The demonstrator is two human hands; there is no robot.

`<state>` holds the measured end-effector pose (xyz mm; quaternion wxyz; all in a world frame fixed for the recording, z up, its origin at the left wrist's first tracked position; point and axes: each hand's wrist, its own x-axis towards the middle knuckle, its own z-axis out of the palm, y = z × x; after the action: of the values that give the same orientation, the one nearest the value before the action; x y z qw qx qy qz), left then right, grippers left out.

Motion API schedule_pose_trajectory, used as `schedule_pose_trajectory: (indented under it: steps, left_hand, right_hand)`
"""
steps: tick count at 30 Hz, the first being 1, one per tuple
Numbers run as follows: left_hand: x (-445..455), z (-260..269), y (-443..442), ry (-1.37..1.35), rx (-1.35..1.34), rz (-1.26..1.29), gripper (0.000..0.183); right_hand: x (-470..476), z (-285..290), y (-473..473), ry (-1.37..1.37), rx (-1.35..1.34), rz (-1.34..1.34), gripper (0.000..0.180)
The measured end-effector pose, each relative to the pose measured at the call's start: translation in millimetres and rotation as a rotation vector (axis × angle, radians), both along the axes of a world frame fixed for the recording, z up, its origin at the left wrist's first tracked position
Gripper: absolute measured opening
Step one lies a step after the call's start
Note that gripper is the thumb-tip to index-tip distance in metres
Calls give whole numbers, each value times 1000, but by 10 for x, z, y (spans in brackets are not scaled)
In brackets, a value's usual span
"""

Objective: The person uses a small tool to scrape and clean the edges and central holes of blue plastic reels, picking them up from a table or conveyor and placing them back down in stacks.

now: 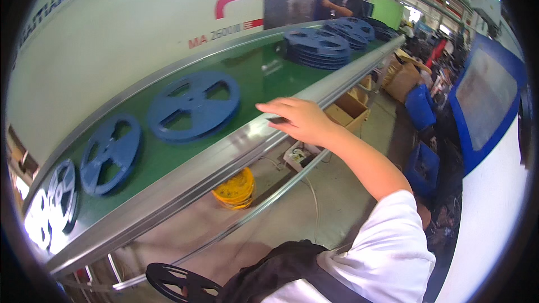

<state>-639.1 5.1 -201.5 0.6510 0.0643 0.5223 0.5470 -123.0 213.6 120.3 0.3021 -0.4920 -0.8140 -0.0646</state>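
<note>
My right hand (301, 120) is stretched over the metal side rail of a conveyor (248, 134), its thumb apart from the fingers; I see no object held in it. At the bottom, a black plastic reel flange (162, 275) is tilted beside my dark apron. A little of my left hand (184, 291) shows through its cut-out, gripping it; the rest is hidden. On the green belt, left of my right hand, lies a large blue reel flange (189, 103), apparently with another beneath. Further left are another blue flange (111, 155) and a glare-lit one (63, 193).
Stacks of blue reel flanges (318, 46) stand farther up the belt, near a person (347, 4). A white machine (139, 17) borders the far side. Below the rail are a yellow coil (236, 189), a cardboard box (347, 111) and a metal bar. Blue bins (421, 107) stand right.
</note>
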Motion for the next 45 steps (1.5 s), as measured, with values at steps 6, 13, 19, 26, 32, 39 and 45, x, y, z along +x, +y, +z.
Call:
schedule_pose_trajectory:
  steps: [6, 13, 19, 26, 32, 39, 45]
  left_hand:
    - [1578, 25, 409, 60, -37, -217, 48]
    - [3513, -37, 484, 99, -29, -361, 49]
    - [5640, -100, 1115, 60, -24, -599, 49]
    - [8463, -342, 2129, 4, 51, -888, 50]
    - [11125, -91, 2959, -26, 159, -1127, 50]
    - [13809, 150, 3541, -36, 305, -1266, 51]
    - [15488, 102, 3872, 15, 290, -1138, 51]
  right_hand:
    - [2551, -576, -1805, 374, -132, -553, 30]
    - [4178, -1482, -2956, 855, -414, -847, 30]
    - [5316, -1558, -2761, 614, -415, -758, 27]
    - [7681, -1171, -1334, 360, -309, -657, 27]
    - [10136, -1460, -1657, 282, -373, -878, 26]
    - [12916, -1579, -2195, 895, -293, -1275, 27]
    - [15465, -1028, -969, 867, -158, -1151, 27]
